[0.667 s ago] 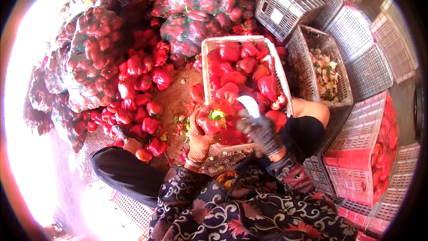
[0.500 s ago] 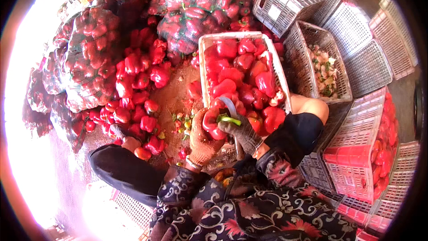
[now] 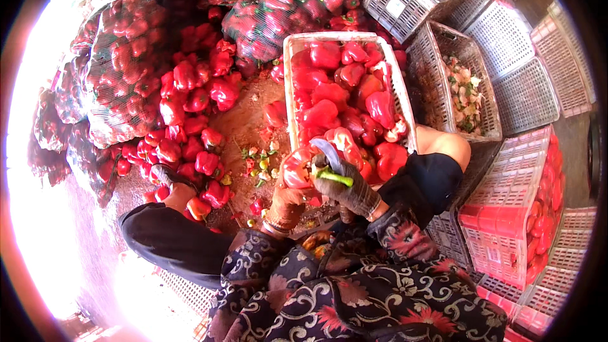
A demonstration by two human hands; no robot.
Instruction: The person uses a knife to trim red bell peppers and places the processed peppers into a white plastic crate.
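Observation:
My left hand (image 3: 286, 206), in an orange-brown work glove, is closed around a red bell pepper (image 3: 295, 170) at the near left corner of a white crate (image 3: 289, 98) filled with red peppers. Beside it, my right hand (image 3: 348, 193) wears a dark glove and grips a knife with a curved blade (image 3: 327, 152). The blade points up and left, close to the pepper. A green pepper stem (image 3: 335, 178) lies against the right glove's fingers; whether it is still attached to the pepper's core is hidden.
Loose red peppers (image 3: 183, 76) and filled net sacks (image 3: 123, 66) lie at the left and back. Pepper trimmings fill part of a crate (image 3: 465, 98) at the right. A pepper-filled crate (image 3: 500, 215) and stacked plastic crates (image 3: 525, 92) stand farther right. Scraps (image 3: 263, 164) litter the floor.
The pepper has turned in my left hand and shows a paler side. My right hand has shifted slightly, and more of the blade's flat shows. The whole view has moved a little.

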